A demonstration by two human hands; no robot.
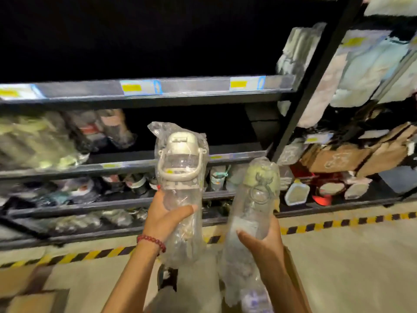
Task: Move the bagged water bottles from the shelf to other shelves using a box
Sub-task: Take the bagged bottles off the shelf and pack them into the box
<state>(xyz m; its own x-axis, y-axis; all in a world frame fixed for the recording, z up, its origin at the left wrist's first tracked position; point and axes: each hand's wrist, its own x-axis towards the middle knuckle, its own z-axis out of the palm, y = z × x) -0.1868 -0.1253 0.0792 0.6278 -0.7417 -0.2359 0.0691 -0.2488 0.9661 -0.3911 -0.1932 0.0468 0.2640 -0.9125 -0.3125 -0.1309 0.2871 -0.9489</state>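
I have a bagged bottle in each hand, both upright in front of the shelving; my left hand [168,214] grips the bottle with the pale flip lid and carry loop [181,177] around its middle, fingers behind and thumb across the front; my right hand [262,239] is wrapped round the lower body of the slimmer bottle with the greenish cap [256,199], its loose plastic bag trailing down past my wrist; the two bottles stand just beside each other, apart, neither touching a shelf.

As I judge it, I am mid-transfer; both bottles are off the rack and in the air, not yet set down anywhere; the upper shelf [158,86] ahead of me looks dark and I cannot see anything on it, so it may be where they go, though I cannot tell that for sure; the lower shelves [126,203] are crowded with other bagged goods, too blurred to name; a brown cardboard edge [293,274] shows under my right forearm, probably the box, but I cannot see into it; how many bottles remain to move is not visible from here.
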